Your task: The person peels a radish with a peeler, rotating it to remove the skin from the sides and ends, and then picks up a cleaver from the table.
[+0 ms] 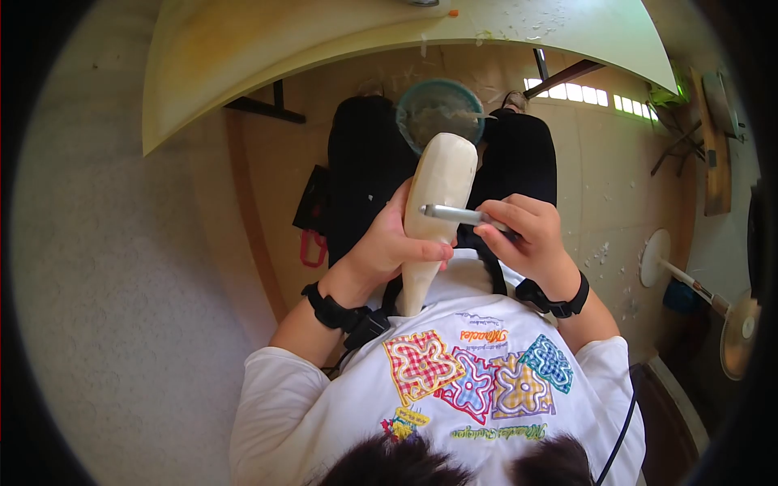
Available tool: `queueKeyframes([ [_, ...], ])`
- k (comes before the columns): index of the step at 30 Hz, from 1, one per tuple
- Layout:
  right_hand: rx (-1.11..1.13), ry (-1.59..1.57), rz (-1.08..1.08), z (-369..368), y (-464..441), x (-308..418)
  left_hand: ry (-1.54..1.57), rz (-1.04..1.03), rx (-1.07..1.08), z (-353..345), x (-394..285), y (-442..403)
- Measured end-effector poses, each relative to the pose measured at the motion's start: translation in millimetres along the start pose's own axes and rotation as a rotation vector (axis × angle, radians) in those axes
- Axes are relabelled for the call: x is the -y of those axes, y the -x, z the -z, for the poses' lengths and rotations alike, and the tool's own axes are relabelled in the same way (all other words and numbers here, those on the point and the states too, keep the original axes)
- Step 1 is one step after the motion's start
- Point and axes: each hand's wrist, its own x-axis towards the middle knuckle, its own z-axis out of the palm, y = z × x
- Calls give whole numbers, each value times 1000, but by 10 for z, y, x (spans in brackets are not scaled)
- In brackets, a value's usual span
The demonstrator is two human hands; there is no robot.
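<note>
A long, pale, peeled root vegetable [447, 174] is held upright in front of my chest, its thick end pointing away from me. My left hand [397, 241] is wrapped round its lower half, the thumb across the front. Between the closed fingers of my right hand [525, 235] is the handle of a silver peeler [454, 214]. The peeler's head lies across the middle of the vegetable, seemingly against its surface. Just beyond the thick end, a round teal basin [403, 121] stands on the floor between my legs, with pale scraps inside.
A pale table [324, 49] spans the far side, wet spots and an orange scrap on it. White scraps dot the tiled floor [596, 194] at the right. A standing fan [739, 336] and a wooden board [717, 162] are farther right. A dark bag [310, 202] lies left of my legs.
</note>
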Motion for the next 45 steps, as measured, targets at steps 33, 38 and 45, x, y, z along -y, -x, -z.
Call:
queueKeyframes([
  [33, -217, 288, -87, 8, -29, -339, -126, 81, 11, -14, 78, 86],
  [38, -287, 33, -318, 12, 115, -548, -189, -31, -20, -134, -18, 55],
  [45, -259, -551, -660, 217, 69, -282, -95, 25, -12, -47, -36, -21],
])
